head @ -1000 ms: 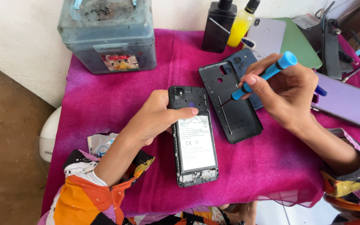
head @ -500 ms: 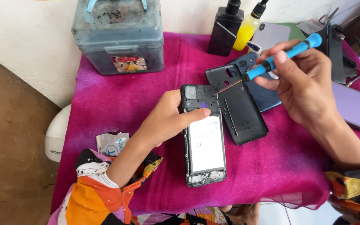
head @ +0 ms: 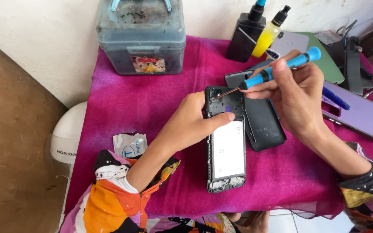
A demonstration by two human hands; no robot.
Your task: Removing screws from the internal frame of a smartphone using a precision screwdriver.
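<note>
Head view: left hand (head: 191, 123) presses its fingers on the opened smartphone (head: 225, 142) lying on the magenta cloth (head: 152, 103); right hand (head: 296, 92) fingers pinch a blue screwdriver (head: 273, 73), tip at the phone's top.

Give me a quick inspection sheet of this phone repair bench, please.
Surface: magenta cloth over the table.
Job's things: opened phone, battery showing; back cover beside it; blue screwdriver, tip at the phone's top.
Clutter: grey box, black bottle, yellow bottle, sachet, purple phone.
Hands: left hand steadies the phone; right hand holds the screwdriver.
Cables: dark leads at far right.
Surroundings: white wall, white helmet.
</note>
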